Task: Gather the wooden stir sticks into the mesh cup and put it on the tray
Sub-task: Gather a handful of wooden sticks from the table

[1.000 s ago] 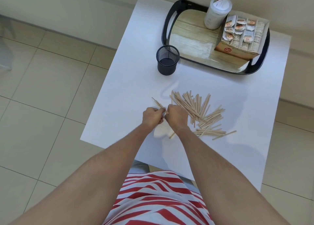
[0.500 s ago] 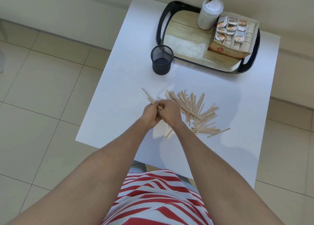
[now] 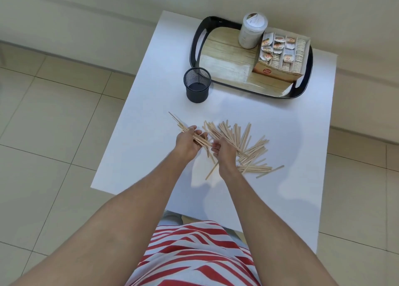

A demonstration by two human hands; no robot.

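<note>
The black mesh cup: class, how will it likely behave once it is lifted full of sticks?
The mesh cup looks light and stiff-walled. Sticks seem longer than it is tall, so it may become top-heavy and tip.

Nothing readable, honestly; the red round logo on the tan cardboard sachet box [image 3: 275,74] and the white lidded tub's [image 3: 251,33] label are too blurry.

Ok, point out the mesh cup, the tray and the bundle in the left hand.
mesh cup [image 3: 197,89], head view, outer wall.
tray [image 3: 193,48], head view, left handle rim.
bundle [image 3: 187,129], head view, sticks beyond fingers.
</note>
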